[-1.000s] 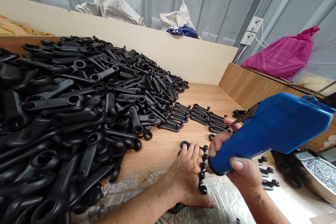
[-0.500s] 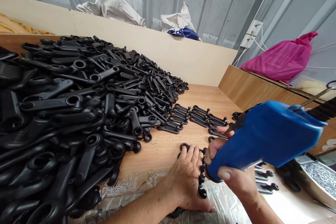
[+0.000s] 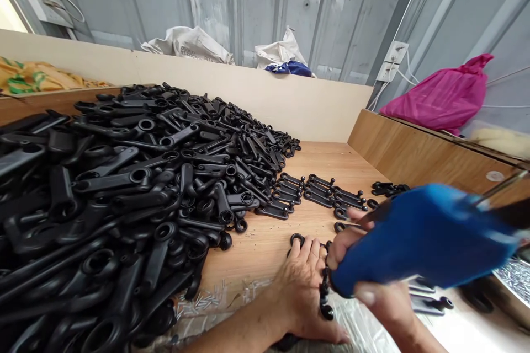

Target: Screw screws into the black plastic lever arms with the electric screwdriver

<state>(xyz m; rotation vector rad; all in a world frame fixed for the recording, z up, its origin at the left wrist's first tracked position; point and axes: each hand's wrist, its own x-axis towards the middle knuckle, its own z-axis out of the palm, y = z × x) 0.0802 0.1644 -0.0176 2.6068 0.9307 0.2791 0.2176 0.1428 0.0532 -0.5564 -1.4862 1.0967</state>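
Note:
My left hand [image 3: 304, 287] lies over a short row of black plastic crank handles [image 3: 326, 311], its fingers stretched across them and its thumb apart. A ring end [image 3: 297, 239] of one shows beyond the fingertips; the palm hides most of the row. My right hand [image 3: 383, 295] is closed around a blue power tool [image 3: 418, 237]. The tool's lower end is over the knob ends at the right edge of the row. Its tip is hidden, so contact cannot be made out. Further back, more crank handles [image 3: 318, 198] lie lined up.
A large heap of black crank handles [image 3: 124, 193] fills the left side. Loose metal pins [image 3: 202, 300] lie in front of it. A metal tray of pins [image 3: 515, 278] stands at right. A low wooden side board [image 3: 385, 135] bears a pink bag [image 3: 439, 96].
The view has tilted upward, so the scene sits lower and slightly to the right. The blue tool now looks blurred. Both hands keep nearly the same place relative to the row.

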